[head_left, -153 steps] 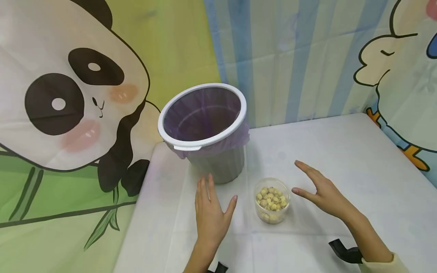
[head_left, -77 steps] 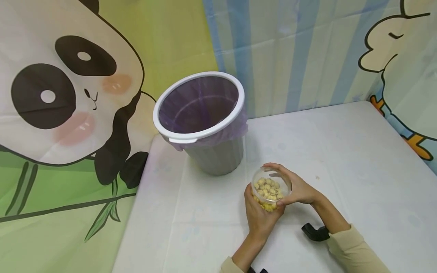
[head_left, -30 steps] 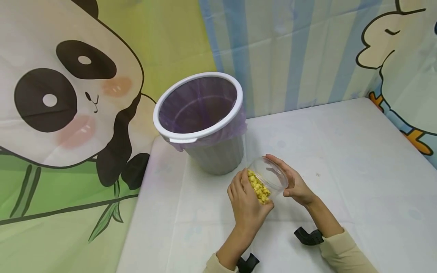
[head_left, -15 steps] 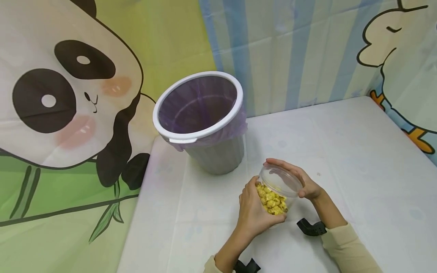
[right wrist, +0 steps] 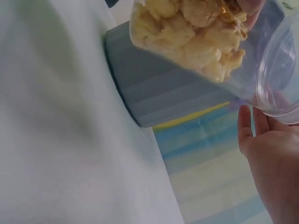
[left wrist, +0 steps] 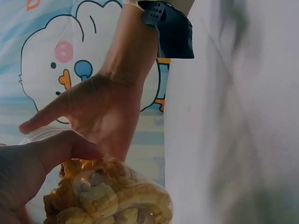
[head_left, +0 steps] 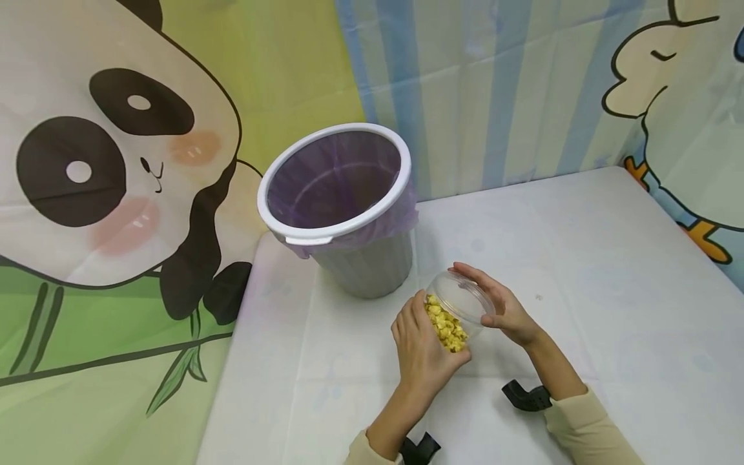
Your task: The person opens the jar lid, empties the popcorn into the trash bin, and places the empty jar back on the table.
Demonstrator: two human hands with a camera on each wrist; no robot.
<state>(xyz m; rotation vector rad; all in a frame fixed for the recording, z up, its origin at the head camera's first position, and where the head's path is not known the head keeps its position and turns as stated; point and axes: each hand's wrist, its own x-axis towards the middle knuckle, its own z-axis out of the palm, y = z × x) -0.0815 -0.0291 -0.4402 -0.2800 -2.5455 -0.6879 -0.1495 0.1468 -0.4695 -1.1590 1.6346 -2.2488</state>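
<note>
Left grip (head_left: 420, 355), right grip (head_left: 507, 315) hold tub (head_left: 454, 306) near bin (head_left: 372, 266), well inside left table edge (head_left: 236, 336).

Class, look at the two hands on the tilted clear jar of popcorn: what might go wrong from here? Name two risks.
1. Spilling: the jar leans toward the right hand, so if its top is open or comes off, popcorn could tumble onto the white table. I cannot tell whether a lid is on.
2. Slipping: the left hand grips the lower part; if that hold loosens, the jar might drop.
</note>
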